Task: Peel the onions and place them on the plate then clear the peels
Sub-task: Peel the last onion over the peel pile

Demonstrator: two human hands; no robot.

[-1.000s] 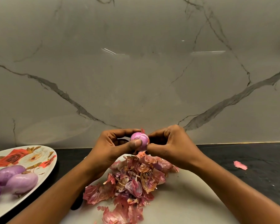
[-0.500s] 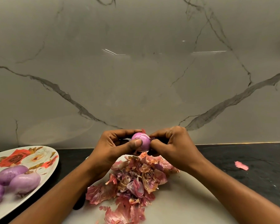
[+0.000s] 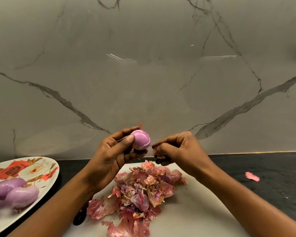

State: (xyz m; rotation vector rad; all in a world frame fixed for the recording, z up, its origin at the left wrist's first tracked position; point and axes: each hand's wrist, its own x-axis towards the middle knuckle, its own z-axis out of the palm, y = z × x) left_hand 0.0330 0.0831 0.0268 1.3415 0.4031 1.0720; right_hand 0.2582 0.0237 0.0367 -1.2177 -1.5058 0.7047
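Left hand (image 3: 109, 156): gripped bare onion (image 3: 141, 140) above peel pile (image 3: 140, 190).
Right hand (image 3: 179, 151): pinched what looked like a peel scrap (image 3: 158, 152), just beside onion.
Plate (image 3: 46, 170): held peeled onions (image 3: 15, 190), left on bench (image 3: 263, 168).

**Q:** Left grip (image 3: 113, 156), state?
**A:** Raised, thumb side toward the camera. The thumb (image 3: 127, 140) and curled fingers clamp the onion (image 3: 141, 140) at the fingertips. The thumb pad lies on its near left face.

**Q:** Right grip (image 3: 179, 149)?
**A:** Just beside the left grip, and clear of the onion. Back of the hand up, fingers curled inward. Thumb and fingers pinch a peel scrap (image 3: 158, 152).

**Q:** Arms?
**A:** Both bare. The left forearm (image 3: 58, 207) enters from lower left and the right forearm (image 3: 246, 199) from lower right. They converge toward the middle, and both wrists are roughly straight.
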